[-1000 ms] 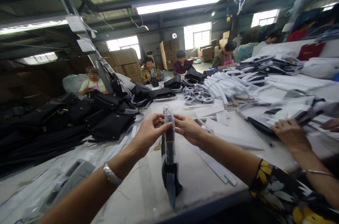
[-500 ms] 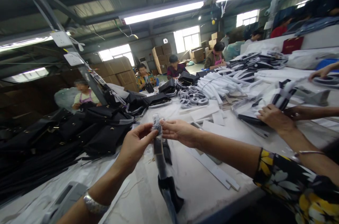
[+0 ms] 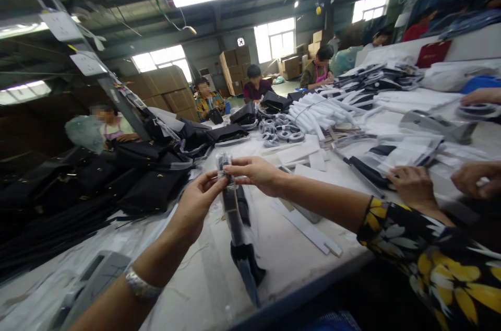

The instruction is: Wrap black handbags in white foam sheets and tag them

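Note:
Between my two hands stands one end of a black bag strap, with clear plastic film round its tip. My left hand pinches the strap from the left, thumb against fingertips, just below the top. From the other side my right hand grips the wrapped tip between thumb and fingers. The strap's lower part hangs down to the tabletop and ends near its front edge. Exactly how the film is fastened at the tip is hidden by my fingers.
Black handbags are piled at left, near a grey tape dispenser. White foam tubes and coiled straps lie ahead. White strips lie right of my hands. A co-worker's hand rests at right by plastic-wrapped straps.
Both my hands stay on the strap's tip, with little shift of the fingers. At right, the co-worker's hands have let go of the wrapped bundle, which now lies flatter.

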The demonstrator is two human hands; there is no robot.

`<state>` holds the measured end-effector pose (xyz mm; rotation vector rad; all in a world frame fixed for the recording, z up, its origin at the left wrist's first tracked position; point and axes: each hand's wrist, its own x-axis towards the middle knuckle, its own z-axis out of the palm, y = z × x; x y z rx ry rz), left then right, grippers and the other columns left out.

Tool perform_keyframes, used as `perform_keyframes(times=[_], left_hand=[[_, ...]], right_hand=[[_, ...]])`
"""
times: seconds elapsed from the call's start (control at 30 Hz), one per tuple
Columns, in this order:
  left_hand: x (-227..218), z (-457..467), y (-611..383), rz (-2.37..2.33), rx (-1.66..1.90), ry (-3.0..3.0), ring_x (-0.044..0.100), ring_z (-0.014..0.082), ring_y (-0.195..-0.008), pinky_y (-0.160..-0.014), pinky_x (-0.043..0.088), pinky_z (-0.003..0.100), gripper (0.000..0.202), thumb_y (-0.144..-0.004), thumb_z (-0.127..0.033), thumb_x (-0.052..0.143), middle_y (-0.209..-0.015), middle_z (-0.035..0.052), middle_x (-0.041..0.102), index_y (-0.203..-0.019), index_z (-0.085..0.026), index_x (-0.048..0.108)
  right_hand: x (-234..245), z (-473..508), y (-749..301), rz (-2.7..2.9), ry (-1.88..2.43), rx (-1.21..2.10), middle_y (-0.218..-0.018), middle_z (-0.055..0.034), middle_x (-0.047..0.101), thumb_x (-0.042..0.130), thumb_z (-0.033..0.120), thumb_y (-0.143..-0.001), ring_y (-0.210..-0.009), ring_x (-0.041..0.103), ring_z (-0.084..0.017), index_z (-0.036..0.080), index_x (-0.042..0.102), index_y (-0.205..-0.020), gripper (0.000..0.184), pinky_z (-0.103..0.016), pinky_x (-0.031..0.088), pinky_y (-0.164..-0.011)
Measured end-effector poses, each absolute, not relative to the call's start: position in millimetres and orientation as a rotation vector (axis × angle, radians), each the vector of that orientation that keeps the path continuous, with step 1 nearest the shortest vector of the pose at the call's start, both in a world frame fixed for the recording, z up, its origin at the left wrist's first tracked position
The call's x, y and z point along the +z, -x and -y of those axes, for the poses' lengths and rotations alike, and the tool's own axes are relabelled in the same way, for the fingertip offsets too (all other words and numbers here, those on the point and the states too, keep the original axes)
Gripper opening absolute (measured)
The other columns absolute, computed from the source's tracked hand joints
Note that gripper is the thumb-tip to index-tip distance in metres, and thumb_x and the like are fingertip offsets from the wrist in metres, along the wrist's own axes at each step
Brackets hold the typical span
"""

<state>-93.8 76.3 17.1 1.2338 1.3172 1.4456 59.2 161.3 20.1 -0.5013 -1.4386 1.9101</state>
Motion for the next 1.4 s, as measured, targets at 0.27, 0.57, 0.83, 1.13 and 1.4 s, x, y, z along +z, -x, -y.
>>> perform_keyframes(times=[0.27, 0.57, 0.83, 1.13, 1.4], left_hand=[[9, -77, 91, -1.263, 1.494, -1.073, 0.067, 0.0186, -0.097, -0.089, 0.049, 0.025, 0.051, -0.067, -0.041, 0.087, -0.102, 0.0069, 0.074, -0.106, -0.013, 0.07], [40, -79, 119, -1.245, 1.465, -1.173, 0.064, 0.0122, -0.072, -0.069, 0.052, 0.019, 0.041, -0.065, -0.037, 0.089, -0.083, 0.0, 0.072, -0.097, -0.017, 0.072], [16, -54, 121, -1.335, 1.3, -1.195, 0.069, 0.0213, -0.09, -0.079, 0.055, 0.025, 0.049, -0.069, -0.046, 0.085, -0.095, 0.004, 0.074, -0.108, -0.019, 0.069], [11, -56, 115, -1.329, 1.328, -1.148, 0.069, 0.0221, -0.093, -0.079, 0.056, 0.025, 0.047, -0.069, -0.044, 0.085, -0.097, 0.0032, 0.073, -0.104, -0.019, 0.069], [11, -58, 111, -1.359, 1.327, -1.184, 0.068, 0.0214, -0.085, -0.072, 0.055, 0.025, 0.052, -0.065, -0.048, 0.086, -0.09, 0.0034, 0.073, -0.104, -0.018, 0.069]], right_hand=[[-9, -171, -98, 1.994, 0.661, 0.935, -0.101, -0.0004, 0.074, 0.059, 0.049, -0.092, -0.095, 0.065, -0.019, 0.023, 0.075, -0.102, 0.032, -0.029, 0.045, -0.087], [-152, -126, -182, 2.238, 1.529, 0.593, -0.094, -0.0119, 0.069, 0.075, 0.025, -0.079, -0.085, 0.065, -0.028, 0.016, 0.069, -0.092, 0.017, -0.036, 0.049, -0.077], [-183, -100, -184, 2.277, 1.681, 0.483, -0.115, -0.0146, 0.06, 0.064, 0.021, -0.089, -0.112, 0.057, -0.029, 0.017, 0.062, -0.11, 0.022, -0.035, 0.045, -0.097], [-183, -103, -183, 2.336, 1.726, 0.452, -0.1, -0.0089, 0.065, 0.061, 0.02, -0.092, -0.093, 0.064, -0.022, 0.016, 0.066, -0.093, 0.007, -0.026, 0.044, -0.08], [-182, -99, -177, 2.358, 1.69, 0.363, -0.099, -0.0143, 0.066, 0.054, 0.012, -0.092, -0.095, 0.062, -0.025, 0.013, 0.069, -0.087, 0.017, -0.031, 0.043, -0.079]])
